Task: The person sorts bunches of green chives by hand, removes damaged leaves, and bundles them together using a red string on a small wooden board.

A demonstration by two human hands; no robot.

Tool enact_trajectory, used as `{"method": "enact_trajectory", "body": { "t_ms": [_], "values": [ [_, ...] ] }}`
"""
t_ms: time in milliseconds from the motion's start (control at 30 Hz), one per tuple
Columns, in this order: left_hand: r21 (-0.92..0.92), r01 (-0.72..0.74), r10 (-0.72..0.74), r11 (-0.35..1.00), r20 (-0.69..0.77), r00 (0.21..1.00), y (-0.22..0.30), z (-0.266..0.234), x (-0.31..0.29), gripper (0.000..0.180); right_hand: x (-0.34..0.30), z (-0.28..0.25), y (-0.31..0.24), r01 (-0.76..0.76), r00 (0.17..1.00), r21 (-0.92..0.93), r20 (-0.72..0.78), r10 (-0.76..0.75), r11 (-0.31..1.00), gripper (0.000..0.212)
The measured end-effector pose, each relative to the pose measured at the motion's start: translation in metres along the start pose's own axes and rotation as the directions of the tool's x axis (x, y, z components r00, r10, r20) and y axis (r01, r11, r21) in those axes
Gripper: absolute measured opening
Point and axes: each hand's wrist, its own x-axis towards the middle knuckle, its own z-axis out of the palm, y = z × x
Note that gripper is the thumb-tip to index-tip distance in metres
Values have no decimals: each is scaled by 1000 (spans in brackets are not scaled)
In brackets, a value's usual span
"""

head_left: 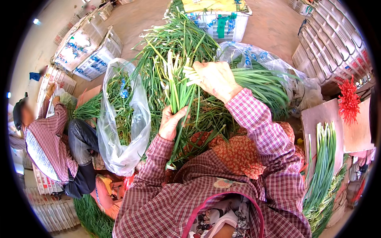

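Note:
My left hand (172, 123) is closed round a small bunch of garlic chives (173, 89), which stands upright with its pale root ends at the top. To its right, my right hand (217, 80) grips more chives, and their pale ends (191, 76) stick out left of the fingers. Long green leaves (260, 84) spread to the right behind that hand; whether all of them are in its grip is hidden. Under and beyond both hands lies a big loose heap of chives (182, 37), and cut leaves cover my lap.
Clear plastic bags lie left (124, 158) and right (305, 89) of the heap. A white crate (234, 27) stands ahead. Stacked crates (329, 51) and a board with neat chives (323, 158) are at right, near red ties (349, 101). Another person (51, 146) sits at left.

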Motion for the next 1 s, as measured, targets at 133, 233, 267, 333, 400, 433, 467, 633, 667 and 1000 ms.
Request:
{"method": "enact_trajectory", "body": {
  "t_ms": [133, 233, 267, 333, 400, 433, 467, 633, 667, 1000],
  "values": [
    [-31, 43, -41, 999, 62, 997, -3, -4, 0, 23, -2, 10, 8, -4, 996, -86, -92, -4, 996, 23],
    [0, 92, -92, 996, 21, 996, 1, -3, -3, 22, 3, 4, 17, -156, 985, -73, -90, 149, 985, 36],
    [-12, 110, -109, 994, 34, 993, 1, -3, -4, 22, 3, 5, 27, -218, 971, -76, -119, 208, 973, 39],
    [-33, 145, -143, 989, 57, 988, 1, -7, -9, 22, 0, 0, 49, -318, 939, -112, -177, 296, 941, 35],
    [-51, 139, -138, 989, 34, 990, -2, -17, -15, 22, -7, -12, 75, -408, 890, -134, -279, 361, 903, 33],
    [-72, 132, -130, 989, 25, 991, -4, -22, -16, 22, -13, -24, 88, -496, 849, -158, -296, 438, 854, 32],
    [-92, 120, -120, 989, 6, 993, -5, -27, -18, 23, -17, -30, 98, -571, 805, -174, -310, 506, 802, 32],
    [-154, 106, -112, 982, -33, 993, -6, -26, -15, 21, -31, -33, 93, -665, 720, 81, -195, 666, 743, 36],
    [-146, 97, -103, 984, -29, 994, -6, -24, -14, 20, -30, -28, 79, -641, 721, 225, -152, 676, 734, 36],
    [-1, 14, -14, 1000, -28, 1000, -3, -6, -9, 25, -16, -7, -1, -364, 849, 875, 171, 500, 320, 24]
  ]
}}
